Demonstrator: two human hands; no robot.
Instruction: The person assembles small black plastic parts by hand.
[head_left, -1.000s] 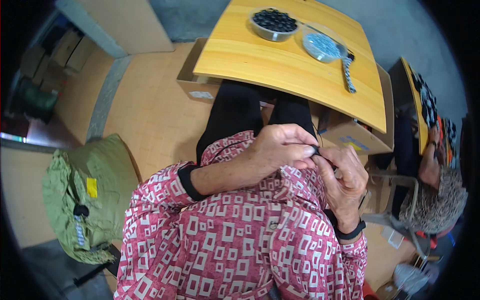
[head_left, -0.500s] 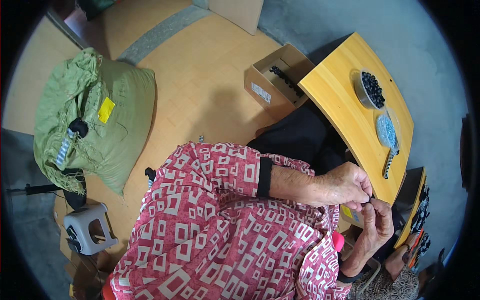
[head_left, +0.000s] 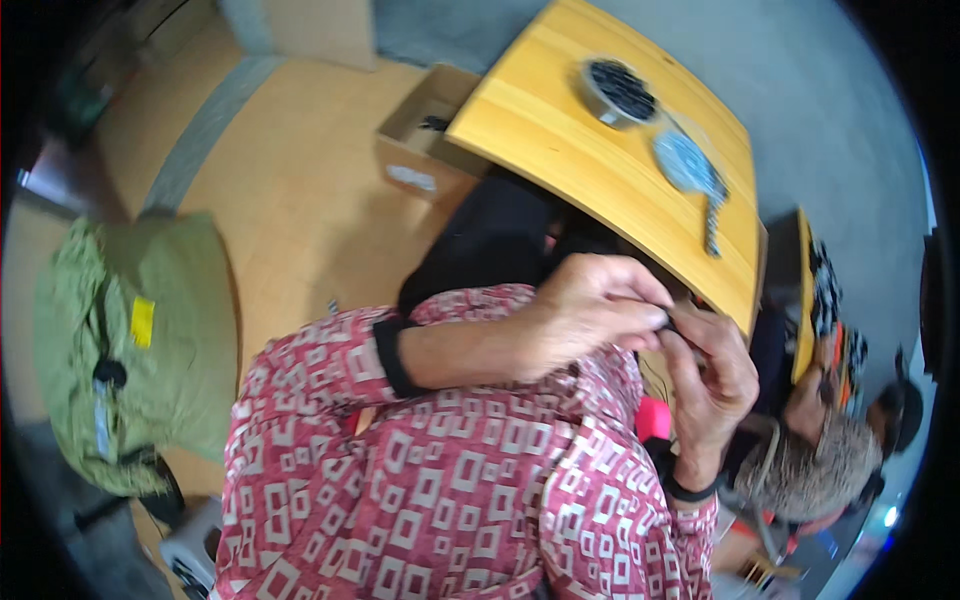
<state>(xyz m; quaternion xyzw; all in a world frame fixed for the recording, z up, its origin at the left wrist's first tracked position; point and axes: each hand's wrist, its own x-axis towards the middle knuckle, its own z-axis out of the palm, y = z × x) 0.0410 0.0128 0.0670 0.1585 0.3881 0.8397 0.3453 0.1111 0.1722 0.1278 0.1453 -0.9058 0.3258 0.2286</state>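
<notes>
In front of my chest, beside the near edge of the wooden table, my two hands meet fingertip to fingertip. My left hand (head_left: 600,308) is closed in a pinch, its thumb and fingers pressed together. Opposite it, my right hand (head_left: 716,372) pinches too, thumb against forefinger. Between the fingertips shows a small dark piece (head_left: 668,323), mostly covered by the fingers and too blurred to name more exactly.
On the yellow wooden table (head_left: 560,110) stand a clear bowl (head_left: 603,108) of small black pieces and a light-blue beaded heap (head_left: 682,160). A black-and-white strip (head_left: 712,228) lies nearby. Left are a cardboard box (head_left: 400,150) and green sack (head_left: 190,330); another person (head_left: 815,460) sits right.
The view has swung, so the table and bowl appear further left and the sack lower. My hands stay joined at the fingertips around the small dark piece.
</notes>
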